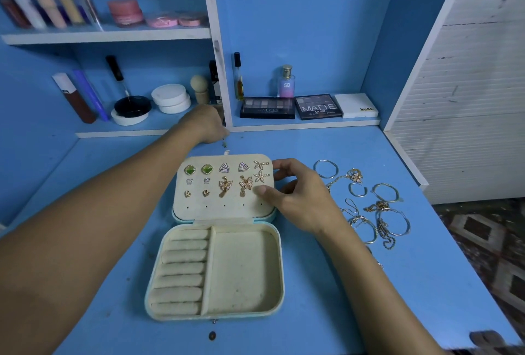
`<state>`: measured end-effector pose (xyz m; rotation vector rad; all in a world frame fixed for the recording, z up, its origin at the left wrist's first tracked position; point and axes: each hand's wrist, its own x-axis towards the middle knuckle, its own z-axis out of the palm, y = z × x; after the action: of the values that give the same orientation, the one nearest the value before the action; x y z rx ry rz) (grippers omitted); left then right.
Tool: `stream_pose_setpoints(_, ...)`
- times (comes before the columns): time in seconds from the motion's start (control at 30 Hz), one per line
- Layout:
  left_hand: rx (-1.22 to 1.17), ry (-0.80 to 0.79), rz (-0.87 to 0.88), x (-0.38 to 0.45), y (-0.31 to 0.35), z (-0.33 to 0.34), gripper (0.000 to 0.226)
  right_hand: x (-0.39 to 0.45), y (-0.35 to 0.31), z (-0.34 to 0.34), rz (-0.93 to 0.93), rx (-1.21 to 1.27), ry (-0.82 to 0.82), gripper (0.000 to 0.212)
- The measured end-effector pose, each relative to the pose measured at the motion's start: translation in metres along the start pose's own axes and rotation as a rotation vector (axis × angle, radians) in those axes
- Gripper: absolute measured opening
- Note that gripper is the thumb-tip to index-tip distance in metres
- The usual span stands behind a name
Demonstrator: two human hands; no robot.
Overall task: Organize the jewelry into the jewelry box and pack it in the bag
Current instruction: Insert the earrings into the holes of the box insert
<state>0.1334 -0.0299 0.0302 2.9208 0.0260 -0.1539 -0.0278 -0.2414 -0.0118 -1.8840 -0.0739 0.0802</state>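
One jewelry box (216,269); fourteen earrings (225,177) pinned in lid; three eyeshadow palettes (309,107).

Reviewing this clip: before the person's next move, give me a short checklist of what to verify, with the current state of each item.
1. Jewelry box lies open and flat on the desk: ok.
2. Earring panel has free holes along its bottom row: ok.
3. Large compartment ready for the bracelets and chains, which lie loose on the desk: ok.
4. Right hand steadies the panel's right edge, thumb on it: ok.
5. Left hand has an earring in its grip: cannot tell, fingers hidden.
6. Bag within view: not ok.
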Motion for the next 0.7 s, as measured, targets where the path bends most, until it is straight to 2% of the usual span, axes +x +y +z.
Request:
stream_pose_setpoints(0.47,0.028,-0.009,-0.039,-0.005,0.002,-0.002,0.020,0.001,0.002,0.000,0.001,0.019,-0.004,0.039)
stream_pose_setpoints(0.7,0.043,0.021,-0.075,-0.008,0.009,0.001,0.026,-0.002,0.000,0.001,-0.013,0.017,0.002,0.040)
